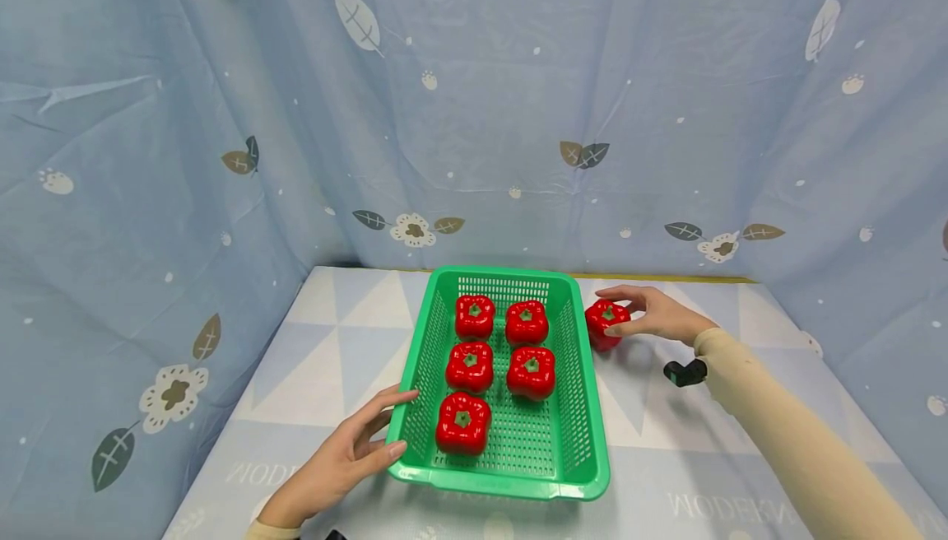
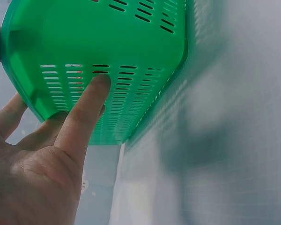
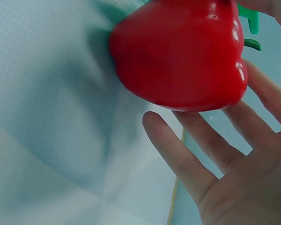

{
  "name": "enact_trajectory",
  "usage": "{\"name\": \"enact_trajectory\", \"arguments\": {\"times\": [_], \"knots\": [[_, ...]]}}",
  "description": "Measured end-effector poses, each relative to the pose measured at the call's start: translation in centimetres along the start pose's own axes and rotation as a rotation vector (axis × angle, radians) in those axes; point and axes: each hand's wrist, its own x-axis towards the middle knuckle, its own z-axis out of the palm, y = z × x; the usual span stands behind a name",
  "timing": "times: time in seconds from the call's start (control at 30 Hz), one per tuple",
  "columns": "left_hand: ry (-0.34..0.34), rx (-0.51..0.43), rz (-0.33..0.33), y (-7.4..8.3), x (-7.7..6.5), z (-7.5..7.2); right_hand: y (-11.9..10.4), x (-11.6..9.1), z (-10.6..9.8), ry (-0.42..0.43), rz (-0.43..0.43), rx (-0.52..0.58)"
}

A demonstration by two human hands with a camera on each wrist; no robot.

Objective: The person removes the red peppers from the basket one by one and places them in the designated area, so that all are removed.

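A green plastic basket (image 1: 511, 486) with slotted walls stands on the table, and several red bell peppers (image 1: 462, 425) sit upright inside with green stems up. My left hand (image 1: 336, 458) holds its near left corner, with thumb and forefinger over the rim. In the left wrist view the other fingers (image 2: 86, 110) lie against the outer wall. Just outside the right wall, my right hand (image 1: 659, 315) grips another red bell pepper (image 3: 178, 56) between thumb and fingers. Its green stem (image 3: 253, 44) points toward the palm side in the right wrist view.
A pale table cloth (image 1: 355, 318) with triangle patterns and lettering covers the table. Blue patterned curtains (image 1: 504, 112) hang behind and at both sides. A dark strap piece (image 1: 685, 373) shows at the right wrist, beside the beige sleeve (image 1: 800, 441).
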Motion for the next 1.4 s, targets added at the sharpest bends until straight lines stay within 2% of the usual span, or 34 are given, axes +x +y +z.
{"name": "enact_trajectory", "arguments": {"times": [0.27,0.77,1.1,1.4], "knots": [[0.006,-0.001,-0.011,0.1,0.0,0.0,-0.8,-0.8,-1.0,0.064,-0.009,-0.032],[0.001,0.014,-0.008,0.2,0.1,0.0,-4.6,-2.4,-3.8,0.168,-0.082,-0.040],[0.004,0.023,-0.006,0.2,0.0,-0.1,-7.4,-2.3,-3.7,0.164,-0.169,-0.012],[0.006,0.019,-0.012,0.2,0.0,0.1,-9.6,-1.7,-2.7,0.067,-0.252,0.095]]}}
